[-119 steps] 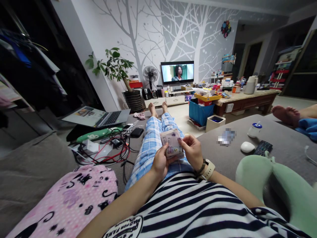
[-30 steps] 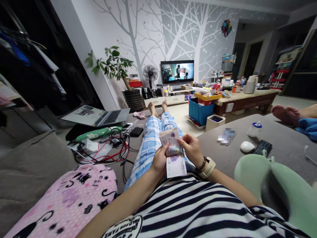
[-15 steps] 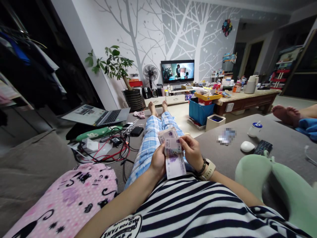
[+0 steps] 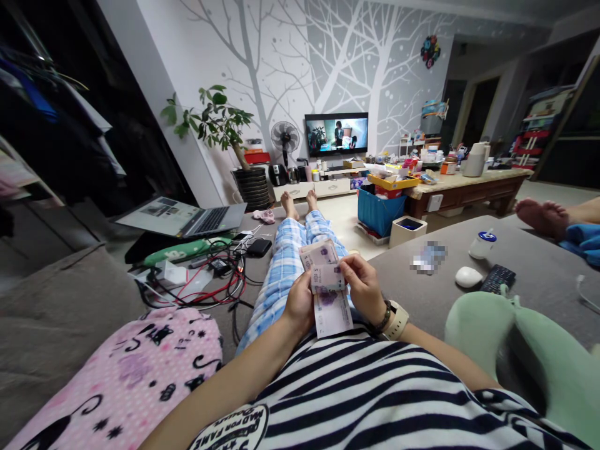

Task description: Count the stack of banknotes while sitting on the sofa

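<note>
Banknotes [image 4: 327, 279], purple and white, lie in a loose stack above a lap, one note bent over across the middle and another hanging toward the waist. We see the left hand [image 4: 300, 300] gripping the stack's near side; its fingers underneath are hidden from us. The right hand [image 4: 363, 284], thumb and forefinger together, pinches the right edge of the bent note. We judge the step in hand to be leafing through the notes; the next move calls for parting a single note cleanly while the left grip holds the rest from sliding. Beneath, we find checked trousers [image 4: 272, 294] and a striped shirt [image 4: 370, 394]. Farther out on the grey sofa sit a laptop [image 4: 187, 219] and tangled cables [image 4: 229, 281] at left, a white mouse [image 4: 467, 277] and neck pillow [image 4: 478, 319] at right.
</note>
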The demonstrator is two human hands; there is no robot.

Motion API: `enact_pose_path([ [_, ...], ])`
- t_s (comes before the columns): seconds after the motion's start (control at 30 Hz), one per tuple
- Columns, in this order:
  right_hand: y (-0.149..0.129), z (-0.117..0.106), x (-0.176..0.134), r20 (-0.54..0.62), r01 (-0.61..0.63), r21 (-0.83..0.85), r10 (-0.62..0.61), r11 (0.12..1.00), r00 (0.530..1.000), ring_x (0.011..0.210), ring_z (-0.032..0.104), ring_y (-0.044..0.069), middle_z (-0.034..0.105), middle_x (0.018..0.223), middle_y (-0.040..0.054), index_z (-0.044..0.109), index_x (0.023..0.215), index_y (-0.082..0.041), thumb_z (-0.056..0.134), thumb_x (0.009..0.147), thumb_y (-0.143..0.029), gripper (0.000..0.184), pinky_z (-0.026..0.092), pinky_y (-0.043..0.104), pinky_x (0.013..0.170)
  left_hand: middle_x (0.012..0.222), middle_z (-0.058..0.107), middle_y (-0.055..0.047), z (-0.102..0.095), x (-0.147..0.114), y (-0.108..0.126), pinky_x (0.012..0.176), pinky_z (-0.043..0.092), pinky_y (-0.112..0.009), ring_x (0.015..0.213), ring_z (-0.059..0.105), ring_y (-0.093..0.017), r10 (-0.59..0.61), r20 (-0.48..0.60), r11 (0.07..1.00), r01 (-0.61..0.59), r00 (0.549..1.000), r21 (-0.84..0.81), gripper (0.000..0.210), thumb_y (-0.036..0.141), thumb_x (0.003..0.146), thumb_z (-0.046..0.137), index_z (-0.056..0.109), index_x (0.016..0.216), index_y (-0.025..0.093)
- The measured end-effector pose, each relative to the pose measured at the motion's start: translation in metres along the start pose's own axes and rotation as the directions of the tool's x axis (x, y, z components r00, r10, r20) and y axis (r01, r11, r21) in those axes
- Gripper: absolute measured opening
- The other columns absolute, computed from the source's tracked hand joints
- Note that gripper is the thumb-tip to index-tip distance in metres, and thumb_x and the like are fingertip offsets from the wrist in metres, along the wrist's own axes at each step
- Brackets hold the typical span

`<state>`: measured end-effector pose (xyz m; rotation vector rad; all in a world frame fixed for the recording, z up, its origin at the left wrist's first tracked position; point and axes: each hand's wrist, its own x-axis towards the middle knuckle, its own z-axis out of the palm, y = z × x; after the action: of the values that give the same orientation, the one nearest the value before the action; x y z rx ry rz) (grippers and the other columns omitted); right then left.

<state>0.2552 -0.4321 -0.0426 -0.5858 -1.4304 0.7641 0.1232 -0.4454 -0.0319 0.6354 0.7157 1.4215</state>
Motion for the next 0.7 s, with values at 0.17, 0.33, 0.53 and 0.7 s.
enact_pose_path([
  [0.17,-0.004,0.001,0.0,0.011,0.009,-0.002,-0.009,1.0,1.0,0.063,0.047,0.014,0.053,0.067,-0.0025,0.058,0.078,-0.021,0.056,0.096,-0.039,0.025,0.036,0.028,0.06,0.083,0.077,-0.011,0.003,-0.004,0.002,0.075,0.059,-0.036,0.084,0.074,-0.028,0.013,-0.007,0.999,-0.013,1.0,0.029,0.022,0.03,0.08,0.068,0.072,0.091,0.011],
  [0.33,-0.006,0.001,-0.002,0.014,0.019,0.009,-0.019,1.0,1.0,0.062,0.044,0.014,0.05,0.065,-0.0033,0.057,0.078,-0.021,0.055,0.097,-0.039,0.026,0.034,0.028,0.059,0.079,0.076,-0.01,0.005,-0.009,0.004,0.074,0.058,-0.036,0.086,0.073,-0.029,0.072,0.008,0.993,-0.072,0.997,0.091,0.016,0.027,0.076,0.072,0.071,0.081,0.012],
  [0.53,-0.004,0.001,-0.003,0.01,0.027,0.012,-0.027,1.0,1.0,0.061,0.043,0.013,0.048,0.066,-0.0034,0.058,0.078,-0.021,0.055,0.097,-0.04,0.027,0.034,0.028,0.059,0.079,0.075,-0.011,0.006,-0.012,0.003,0.074,0.058,-0.036,0.087,0.073,-0.029,0.095,0.028,0.989,-0.097,0.995,0.113,0.015,0.027,0.075,0.073,0.071,0.078,0.012],
  [0.7,-0.005,0.0,-0.004,0.003,0.022,-0.016,-0.022,1.0,1.0,0.06,0.044,0.014,0.049,0.064,-0.0031,0.058,0.077,-0.022,0.055,0.096,-0.044,0.03,0.035,0.028,0.058,0.083,0.077,-0.012,0.002,-0.01,0.002,0.08,0.059,-0.04,0.091,0.073,-0.031,0.072,0.051,0.994,-0.076,0.996,0.084,0.015,0.023,0.075,0.075,0.072,0.084,0.011],
])
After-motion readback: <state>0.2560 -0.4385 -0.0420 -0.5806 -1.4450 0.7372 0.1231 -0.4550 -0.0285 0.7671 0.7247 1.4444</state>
